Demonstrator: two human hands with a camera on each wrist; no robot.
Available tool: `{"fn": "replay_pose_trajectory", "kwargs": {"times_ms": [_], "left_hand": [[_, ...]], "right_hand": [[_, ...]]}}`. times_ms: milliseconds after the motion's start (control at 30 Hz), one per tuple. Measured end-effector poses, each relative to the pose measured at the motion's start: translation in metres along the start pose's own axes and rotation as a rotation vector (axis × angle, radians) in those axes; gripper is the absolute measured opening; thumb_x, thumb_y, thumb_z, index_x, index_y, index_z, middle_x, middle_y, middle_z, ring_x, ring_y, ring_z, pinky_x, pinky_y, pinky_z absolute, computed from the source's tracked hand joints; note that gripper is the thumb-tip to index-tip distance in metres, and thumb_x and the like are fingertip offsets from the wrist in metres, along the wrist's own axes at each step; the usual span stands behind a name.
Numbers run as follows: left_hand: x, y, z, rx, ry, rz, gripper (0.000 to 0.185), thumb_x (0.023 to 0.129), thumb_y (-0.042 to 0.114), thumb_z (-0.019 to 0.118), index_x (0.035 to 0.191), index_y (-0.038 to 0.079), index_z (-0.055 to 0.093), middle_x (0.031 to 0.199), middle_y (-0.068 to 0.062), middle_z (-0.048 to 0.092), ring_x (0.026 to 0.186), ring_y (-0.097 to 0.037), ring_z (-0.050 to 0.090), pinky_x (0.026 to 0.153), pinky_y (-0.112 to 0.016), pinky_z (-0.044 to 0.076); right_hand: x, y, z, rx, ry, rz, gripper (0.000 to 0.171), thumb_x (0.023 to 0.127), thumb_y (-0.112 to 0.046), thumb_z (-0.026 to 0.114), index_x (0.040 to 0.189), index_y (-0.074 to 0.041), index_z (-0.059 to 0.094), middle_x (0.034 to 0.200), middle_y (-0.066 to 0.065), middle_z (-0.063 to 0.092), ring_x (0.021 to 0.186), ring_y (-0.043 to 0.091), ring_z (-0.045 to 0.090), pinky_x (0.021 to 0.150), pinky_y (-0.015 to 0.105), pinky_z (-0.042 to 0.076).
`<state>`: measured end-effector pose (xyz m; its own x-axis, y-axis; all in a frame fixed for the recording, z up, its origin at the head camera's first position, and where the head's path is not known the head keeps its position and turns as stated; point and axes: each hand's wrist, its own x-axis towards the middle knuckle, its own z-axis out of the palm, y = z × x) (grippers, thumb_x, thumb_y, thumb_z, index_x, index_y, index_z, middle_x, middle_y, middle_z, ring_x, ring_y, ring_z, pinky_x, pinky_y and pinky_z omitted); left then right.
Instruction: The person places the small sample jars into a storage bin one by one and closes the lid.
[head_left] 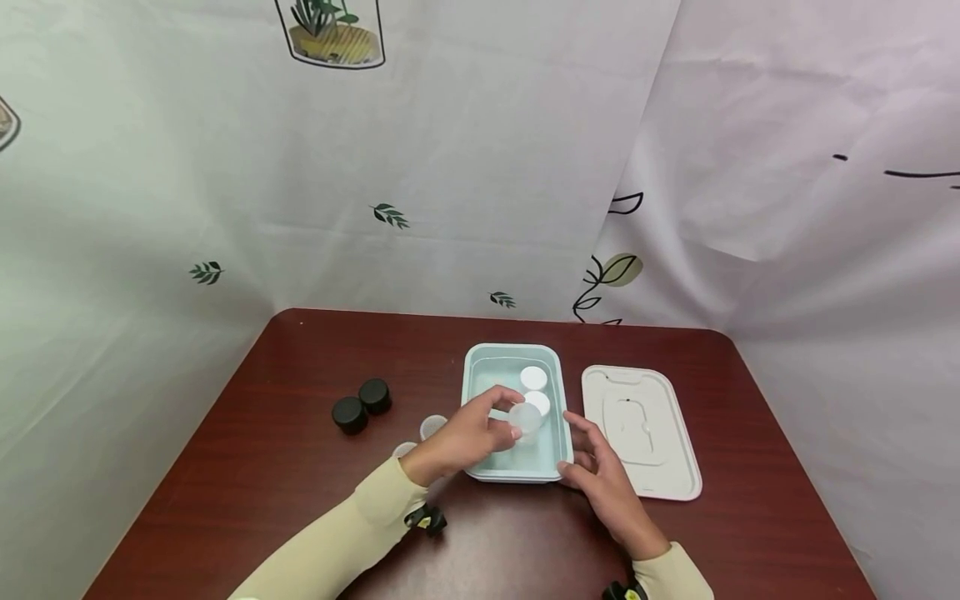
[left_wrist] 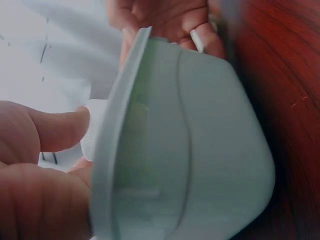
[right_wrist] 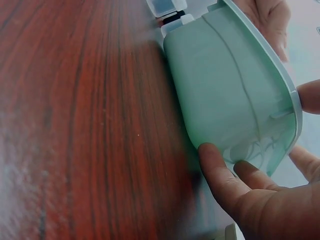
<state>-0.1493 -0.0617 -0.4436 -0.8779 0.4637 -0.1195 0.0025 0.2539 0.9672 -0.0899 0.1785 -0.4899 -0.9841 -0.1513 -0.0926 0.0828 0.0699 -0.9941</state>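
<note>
Little clear jar going over the mint box

Nearest me, the right hand (head_left: 600, 475) has its thumb on the near corner of the pale green box (head_left: 480, 367), fingers loose and spread, gripping nothing. The left hand (head_left: 468, 433) pinches a small see-through plastic jar (head_left: 527, 417), round, lidless, frosted-looking, held just over the box's middle. Farther in, two white lids (head_left: 535, 390) lie inside. The box's white lid (head_left: 642, 429) lies flat alongside, two black caps (head_left: 362, 404) off left on the dark red table (head_left: 262, 467).
</note>
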Motion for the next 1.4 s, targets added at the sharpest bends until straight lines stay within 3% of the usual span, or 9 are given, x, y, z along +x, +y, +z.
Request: {"fn": "replay_pose_trajectory", "kwargs": {"times_ms": [233, 467, 1400], "left_hand": [[0.009, 0.004, 0.010, 0.196, -0.026, -0.008, 0.035, 0.098, 0.010, 0.072, 0.131, 0.016, 0.061, 0.129, -0.015, 0.065, 0.109, -0.026, 0.066, 0.090, -0.041, 0.055], [0.018, 0.003, 0.020, 0.328, -0.034, -0.003, 0.034, 0.096, 0.006, 0.074, 0.126, 0.013, 0.061, 0.119, -0.012, 0.070, 0.108, -0.022, 0.065, 0.091, -0.040, 0.054], [0.034, -0.009, 0.032, 0.482, 0.028, 0.042, 0.035, 0.095, 0.006, 0.077, 0.124, 0.012, 0.060, 0.104, -0.008, 0.068, 0.091, -0.017, 0.061, 0.082, -0.034, 0.051]], "right_hand": [[0.000, -0.001, 0.000, 0.002, -0.002, -0.004, 0.068, 0.099, 0.000, 0.061, 0.161, -0.016, 0.038, 0.147, 0.028, 0.052, 0.123, 0.036, 0.066, 0.085, 0.029, 0.061], [-0.001, 0.000, 0.000, -0.005, 0.003, 0.001, 0.068, 0.098, 0.000, 0.061, 0.160, -0.016, 0.039, 0.146, 0.026, 0.053, 0.121, 0.036, 0.067, 0.084, 0.029, 0.061], [0.000, 0.002, 0.000, -0.007, 0.000, 0.004, 0.068, 0.100, 0.000, 0.062, 0.160, -0.020, 0.038, 0.150, 0.025, 0.051, 0.125, 0.037, 0.066, 0.085, 0.028, 0.061]]}}
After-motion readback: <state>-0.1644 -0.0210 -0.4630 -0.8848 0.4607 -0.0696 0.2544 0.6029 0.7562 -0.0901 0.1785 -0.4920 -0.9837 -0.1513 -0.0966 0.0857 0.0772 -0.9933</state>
